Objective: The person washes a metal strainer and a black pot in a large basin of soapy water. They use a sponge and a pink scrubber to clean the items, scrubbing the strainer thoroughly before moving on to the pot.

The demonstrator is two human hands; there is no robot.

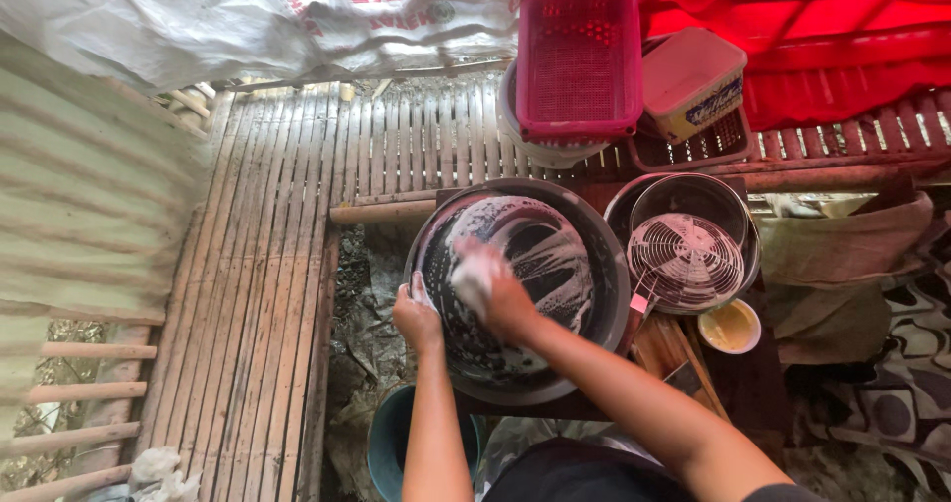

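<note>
Large dark round pan (555,264): centre of the frame, streaked inside with white suds, resting on a dark wooden worktop (753,383). Left hand (416,316): at the pan's lower-left rim, fingers closed over the edge. Right hand (500,294): inside the pan, fingers closed around a soapy white sponge (474,276) pressed to the pan's inner face. Metal basin (684,239): just right of the pan, touching or nearly touching it, holding a round wire rack (686,261) with a pink-tipped handle. Small white bowl (730,326): below the basin, with yellowish contents. Pink plastic basket (580,61): upper centre, set on a white bucket (540,145). Pale lidded tub (691,81): right of the basket, sitting in a dark crate (693,150). Bamboo slat floor (267,264): left half of the frame. Teal bucket (391,443): bottom centre, beneath the left forearm. White woven sack (248,16): across the top left. Red cloth (822,26): upper right. Brown sack (842,244): right edge.
</note>
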